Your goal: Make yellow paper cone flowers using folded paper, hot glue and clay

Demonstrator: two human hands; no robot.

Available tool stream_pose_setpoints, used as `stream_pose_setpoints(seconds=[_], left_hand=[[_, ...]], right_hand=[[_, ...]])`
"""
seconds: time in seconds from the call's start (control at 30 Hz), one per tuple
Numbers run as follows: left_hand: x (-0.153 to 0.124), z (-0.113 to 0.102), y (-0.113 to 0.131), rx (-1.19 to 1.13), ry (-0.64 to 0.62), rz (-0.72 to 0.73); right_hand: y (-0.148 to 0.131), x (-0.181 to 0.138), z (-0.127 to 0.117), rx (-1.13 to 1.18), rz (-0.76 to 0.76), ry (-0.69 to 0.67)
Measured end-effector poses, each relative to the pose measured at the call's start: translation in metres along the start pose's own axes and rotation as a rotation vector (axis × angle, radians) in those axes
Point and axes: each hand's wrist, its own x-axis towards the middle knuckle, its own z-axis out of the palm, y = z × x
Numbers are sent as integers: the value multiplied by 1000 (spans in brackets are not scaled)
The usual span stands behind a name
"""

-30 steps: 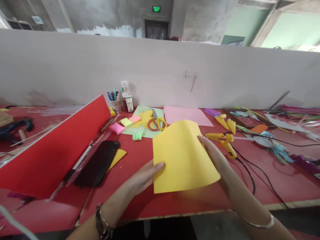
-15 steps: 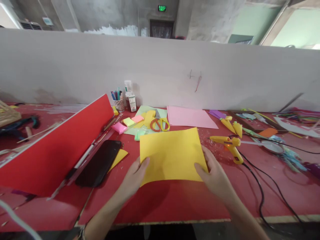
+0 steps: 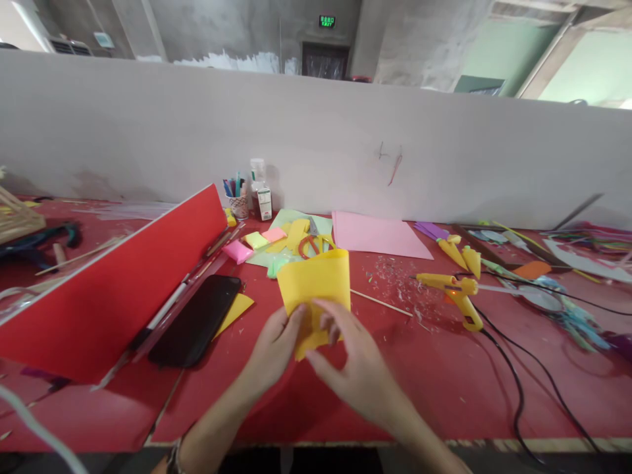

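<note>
A yellow sheet of paper or thin foam [image 3: 320, 280] is bent over on itself above the red table, its right side curved in toward the left. My left hand [image 3: 276, 339] pinches its lower left edge between thumb and fingers. Against the front of the bent sheet lie the fingers of my right hand [image 3: 345, 349], with the thumb held apart from them. Behind the sheet sit scissors [image 3: 310, 246] with red and yellow handles, partly covered by it. A thin wooden stick [image 3: 382, 301] lies just to the right of the sheet.
A yellow glue gun [image 3: 454, 289] with a black cord lies at right, beside yellow carrot-shaped pieces [image 3: 459, 255]. Pink sheets [image 3: 380, 236] lie near the grey partition. At left are a black phone [image 3: 197, 322] and a leaning red board [image 3: 128, 289]. A pen cup [image 3: 239, 205] stands behind.
The yellow sheet was held flat by both sides; now its right side is folded over to the left. My right hand has moved left with it, uncovering the wooden stick.
</note>
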Motion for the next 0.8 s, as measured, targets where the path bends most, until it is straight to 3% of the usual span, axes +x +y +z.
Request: stream_pose_setpoints(seconds=[0.1, 0.13, 0.2, 0.27, 0.33, 0.53, 0.73, 0.8], left_hand=[[12, -10, 6, 1, -31, 56], [17, -11, 7, 7, -49, 58], [31, -12, 4, 5, -117, 92], [45, -10, -4, 16, -223, 147], [57, -7, -15, 49, -308, 174], [70, -5, -41, 153, -424, 217], [68, -8, -42, 214, -504, 226], [65, -9, -41, 170, -511, 160]], right_hand=[[13, 16, -24, -9, 45, 239], [19, 24, -30, 9, 47, 245], [34, 38, -37, 166, 74, 136], [48, 50, -38, 386, 147, -95], [59, 55, -33, 475, 244, -189], [74, 51, -15, 461, 353, -130], [78, 47, -8, 583, 479, -161], [77, 46, -7, 631, 501, -159]])
